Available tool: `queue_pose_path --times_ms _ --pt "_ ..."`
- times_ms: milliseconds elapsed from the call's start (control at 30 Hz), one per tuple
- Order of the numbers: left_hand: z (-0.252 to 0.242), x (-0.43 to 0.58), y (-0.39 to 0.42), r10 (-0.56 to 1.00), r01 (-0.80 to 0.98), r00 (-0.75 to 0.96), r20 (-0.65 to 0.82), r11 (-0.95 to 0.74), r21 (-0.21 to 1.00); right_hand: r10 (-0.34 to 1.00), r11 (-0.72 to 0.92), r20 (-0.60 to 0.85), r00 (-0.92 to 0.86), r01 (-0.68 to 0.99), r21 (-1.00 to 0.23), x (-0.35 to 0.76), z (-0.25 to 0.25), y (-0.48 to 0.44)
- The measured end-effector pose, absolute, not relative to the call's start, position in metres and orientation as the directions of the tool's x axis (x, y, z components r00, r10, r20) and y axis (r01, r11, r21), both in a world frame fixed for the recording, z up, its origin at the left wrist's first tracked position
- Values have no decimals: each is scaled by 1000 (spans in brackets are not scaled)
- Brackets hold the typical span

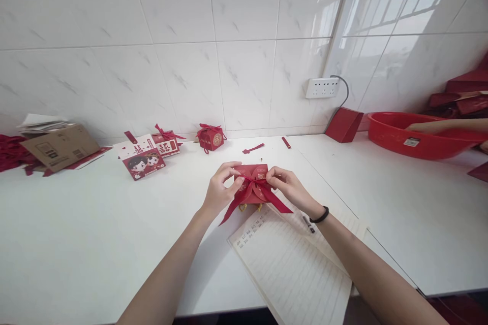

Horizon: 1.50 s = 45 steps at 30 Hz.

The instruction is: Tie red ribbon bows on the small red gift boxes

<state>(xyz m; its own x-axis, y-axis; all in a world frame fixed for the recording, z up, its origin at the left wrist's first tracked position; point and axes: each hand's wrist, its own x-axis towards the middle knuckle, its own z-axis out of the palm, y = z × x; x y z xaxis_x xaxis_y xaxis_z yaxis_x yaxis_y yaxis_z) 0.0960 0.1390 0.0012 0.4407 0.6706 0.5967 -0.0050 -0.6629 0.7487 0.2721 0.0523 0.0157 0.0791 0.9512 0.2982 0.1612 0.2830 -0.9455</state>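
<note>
A red gift box (253, 168) with gold print sits on the white table in front of me. Across its top runs a red ribbon (280, 203) tied in a bow, its two tails spreading toward me. My left hand (223, 188) pinches the bow's left loop between thumb and fingers. On the other side my right hand (287, 185), with a black band on the wrist, pinches the right loop. Yellow-gold bits show under the box's front edge. An open lined notebook (290, 269) with handwriting lies just below the box, with a pen (308, 224) on it.
Behind stand a finished red box (211, 137), printed cards (144, 162) and a cardboard piece (61, 147). A loose ribbon strip (253, 149) and a small red tag (286, 142) lie near the wall. At right, another person's arm (450, 125) reaches into a red basin (404, 144).
</note>
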Motion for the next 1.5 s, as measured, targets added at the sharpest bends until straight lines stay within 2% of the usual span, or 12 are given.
queue_pose_path --times_ms 367,600,833,1133,1500 --pt "3 91 140 544 -67 520 659 -743 666 951 283 298 86 151 -947 273 14 53" --pt "5 93 138 629 -8 485 607 -692 722 951 283 297 84 141 -949 273 14 53" --pt "2 88 142 545 -92 567 618 -703 705 951 284 297 87 136 -949 274 13 54" --pt "3 89 139 586 -40 554 591 -690 722 948 295 308 84 131 -946 273 14 54" --pt "8 90 138 637 -121 599 485 -526 842 951 287 298 86 121 -950 272 13 53"
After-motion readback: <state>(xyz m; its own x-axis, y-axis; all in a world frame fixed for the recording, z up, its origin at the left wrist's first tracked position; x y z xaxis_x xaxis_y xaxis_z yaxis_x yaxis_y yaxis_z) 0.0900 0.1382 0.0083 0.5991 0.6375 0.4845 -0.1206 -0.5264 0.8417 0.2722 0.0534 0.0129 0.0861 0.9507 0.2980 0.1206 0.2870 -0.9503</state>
